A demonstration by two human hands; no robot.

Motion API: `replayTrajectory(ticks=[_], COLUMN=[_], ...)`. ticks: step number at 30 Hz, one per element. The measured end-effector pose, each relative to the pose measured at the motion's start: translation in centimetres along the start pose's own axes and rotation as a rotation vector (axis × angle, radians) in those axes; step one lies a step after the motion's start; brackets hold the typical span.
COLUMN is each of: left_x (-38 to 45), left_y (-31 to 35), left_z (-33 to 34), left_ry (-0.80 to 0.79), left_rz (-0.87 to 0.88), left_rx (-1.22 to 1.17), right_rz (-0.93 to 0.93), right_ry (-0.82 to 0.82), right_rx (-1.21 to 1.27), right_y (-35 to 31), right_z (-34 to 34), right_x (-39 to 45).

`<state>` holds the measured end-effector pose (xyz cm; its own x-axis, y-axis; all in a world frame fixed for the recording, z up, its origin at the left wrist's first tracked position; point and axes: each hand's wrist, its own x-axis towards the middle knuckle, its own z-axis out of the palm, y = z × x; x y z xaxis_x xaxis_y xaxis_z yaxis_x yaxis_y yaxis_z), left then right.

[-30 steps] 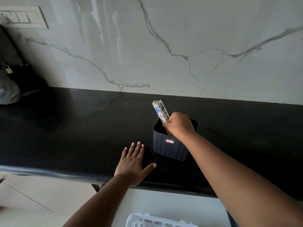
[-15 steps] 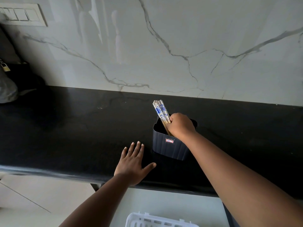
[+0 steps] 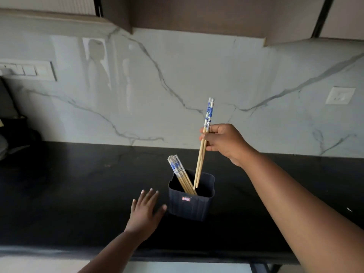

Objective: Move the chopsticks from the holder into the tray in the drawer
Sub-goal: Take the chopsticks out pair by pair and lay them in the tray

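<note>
A dark ribbed holder (image 3: 190, 201) with a small red label stands on the black counter (image 3: 78, 194). My right hand (image 3: 222, 142) is raised above it, shut on a pair of chopsticks (image 3: 203, 146) with blue-and-white tops; their bare wooden tips are still inside the holder's mouth. Several more chopsticks (image 3: 180, 174) lean to the left in the holder. My left hand (image 3: 145, 213) lies flat on the counter just left of the holder, fingers spread, not touching it. The drawer and tray are out of view.
A marble-veined backsplash (image 3: 197, 85) rises behind the counter, with a switch plate (image 3: 27, 70) at left and a socket (image 3: 339, 95) at right. Dark cabinets (image 3: 197, 14) hang overhead. Dark objects (image 3: 13, 134) sit at the far left of the counter.
My right hand has lifted a pair of chopsticks up out of the bundle in the holder. The camera has tilted up, so the white tray at the bottom edge is gone from view.
</note>
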<state>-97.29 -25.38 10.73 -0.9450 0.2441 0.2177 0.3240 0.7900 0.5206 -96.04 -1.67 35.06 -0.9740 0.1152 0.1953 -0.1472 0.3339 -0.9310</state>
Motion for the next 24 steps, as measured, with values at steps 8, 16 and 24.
replayTrajectory(ticks=[8,16,24], left_x=[2.9,0.2,1.6], left_y=[9.8,13.1,16.9], left_z=[-12.6,-16.3,-19.4], left_ry=[0.433,0.309,-0.198], left_rz=[0.905,1.262,0.273], left_rx=[0.219,0.169,-0.558], right_rz=[0.251,0.462,0.191], right_ry=[-0.097,-0.254,-0.207], right_rx=[0.276,0.471,-0.05], right_y=[-1.8,-1.1,1.8], right_z=[0.2,0.9,0.7], right_x=[-2.5,-5.1,-7.4])
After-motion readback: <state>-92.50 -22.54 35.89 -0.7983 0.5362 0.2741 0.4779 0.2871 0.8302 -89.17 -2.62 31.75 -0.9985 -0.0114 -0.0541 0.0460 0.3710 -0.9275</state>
